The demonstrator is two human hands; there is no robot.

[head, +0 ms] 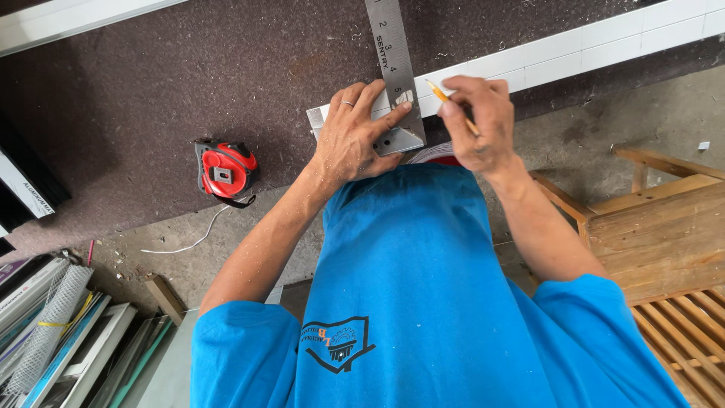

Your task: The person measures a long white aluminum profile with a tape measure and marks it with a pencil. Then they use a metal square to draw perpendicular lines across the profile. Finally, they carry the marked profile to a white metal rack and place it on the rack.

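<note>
Dark brown workbench top (151,98), dusty, fills upper half of view. Long white profile strip (604,41) lies across it, running from centre up toward the right edge. Steel square (396,68) laid over the strip's near end, blade pointing away from the person, its stock against the strip's near edge. Left hand (355,140) spread flat, fingers pressing the square down onto the strip; ring on one finger. Right hand (479,125) closed around a yellow pencil (451,103), tip touching the strip just beside the blade. Red tape measure (224,170) sits on the bench, left of the hands, well apart.
</note>
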